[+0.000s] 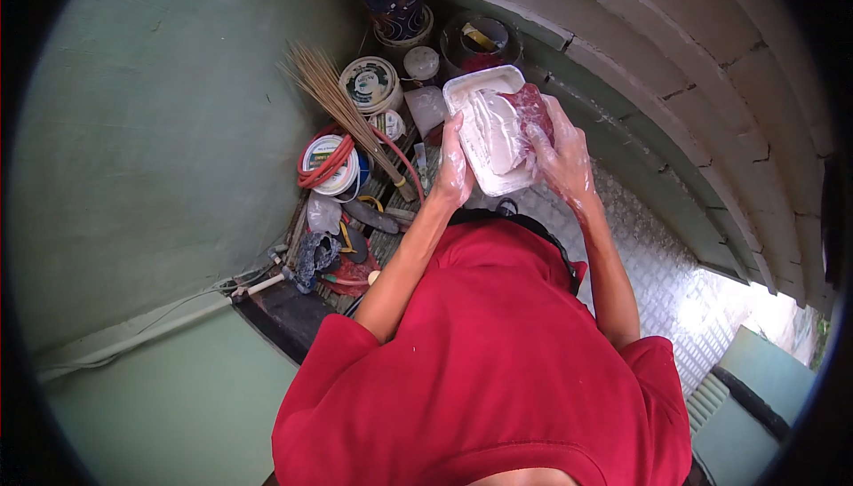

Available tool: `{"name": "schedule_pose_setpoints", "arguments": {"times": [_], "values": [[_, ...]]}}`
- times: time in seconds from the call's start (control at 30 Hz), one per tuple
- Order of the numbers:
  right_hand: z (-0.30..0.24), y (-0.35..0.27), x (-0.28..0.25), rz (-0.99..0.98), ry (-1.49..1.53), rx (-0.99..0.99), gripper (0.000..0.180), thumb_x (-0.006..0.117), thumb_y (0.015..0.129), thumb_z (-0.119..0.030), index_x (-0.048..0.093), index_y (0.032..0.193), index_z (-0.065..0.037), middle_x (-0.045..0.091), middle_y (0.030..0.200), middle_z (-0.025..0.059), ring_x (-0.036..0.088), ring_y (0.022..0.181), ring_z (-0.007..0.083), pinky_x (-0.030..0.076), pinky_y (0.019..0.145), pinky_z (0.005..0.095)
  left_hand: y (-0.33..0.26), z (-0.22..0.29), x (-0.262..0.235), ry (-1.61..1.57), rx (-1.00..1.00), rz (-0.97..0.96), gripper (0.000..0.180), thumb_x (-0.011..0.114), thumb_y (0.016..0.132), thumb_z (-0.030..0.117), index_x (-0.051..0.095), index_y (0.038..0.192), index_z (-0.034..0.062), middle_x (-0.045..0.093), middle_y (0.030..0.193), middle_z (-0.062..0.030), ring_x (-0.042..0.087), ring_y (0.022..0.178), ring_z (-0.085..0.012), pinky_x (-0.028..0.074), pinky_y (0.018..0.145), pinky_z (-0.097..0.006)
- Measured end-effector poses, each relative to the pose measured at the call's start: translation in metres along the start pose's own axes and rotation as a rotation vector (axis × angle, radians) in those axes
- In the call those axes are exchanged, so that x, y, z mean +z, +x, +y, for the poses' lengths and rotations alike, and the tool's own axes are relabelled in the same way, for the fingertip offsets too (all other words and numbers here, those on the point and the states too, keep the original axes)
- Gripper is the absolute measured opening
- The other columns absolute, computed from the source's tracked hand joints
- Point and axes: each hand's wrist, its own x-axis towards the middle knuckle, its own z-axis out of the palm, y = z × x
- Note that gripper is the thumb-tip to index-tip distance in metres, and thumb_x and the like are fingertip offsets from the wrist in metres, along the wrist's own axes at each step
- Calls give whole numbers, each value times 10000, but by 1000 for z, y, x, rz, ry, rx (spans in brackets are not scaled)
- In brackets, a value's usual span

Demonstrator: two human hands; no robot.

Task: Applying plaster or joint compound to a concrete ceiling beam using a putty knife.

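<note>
In front of me my left hand (pixel 454 166) grips the left side of a shallow white tray (pixel 459 86), its thumb near the rim. Thick white paste (pixel 498 135) lies inside, heaped and smeared. My right hand (pixel 565 155) is closed on a dark red flat piece (pixel 531 111) at the tray's right side. White paste coats part of that piece, and I cannot make out its exact kind. Both hands have white smears on the fingers, and the right wrist is streaked too.
Buckets, a lidded white tub (pixel 370 84), a stick broom (pixel 342 99) and a red hose (pixel 330 169) crowd the left corner by a green wall (pixel 178 113). A block wall (pixel 657 51) curves along the right. Below lies patterned paving (pixel 635 228).
</note>
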Motion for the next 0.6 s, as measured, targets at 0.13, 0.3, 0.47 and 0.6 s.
{"name": "schedule_pose_setpoints", "arguments": {"times": [0.13,0.3,0.47,0.6], "values": [[-5,0,-4,-56,30,65,381,506,835,-76,469,1211,-30,625,979,201,622,835,324,464,786,362,1,-1,-5,12,-37,-7,558,328,944,447,410,1300,25,539,1237,-124,538,1116,-226,383,1008,-373],[2,1,-1,-24,-45,8,369,518,831,-87,483,1192,-18,631,936,187,624,779,300,469,758,357,1,-2,-5,79,-99,-57,576,370,928,466,389,1306,32,517,1252,-114,512,1136,-208,360,1016,-350],[6,7,-2,-29,90,121,372,529,816,-86,497,1176,1,617,924,209,617,796,344,466,764,354,1,-7,-6,62,-49,-32,573,349,937,463,393,1308,28,525,1247,-112,524,1127,-211,374,1009,-355],[25,2,8,61,-152,-9,349,518,814,-71,498,1153,10,583,967,278,580,900,436,464,774,403,6,-17,-1,49,9,-4,571,317,950,451,391,1314,17,532,1249,-116,533,1124,-221,387,1002,-364]]}}
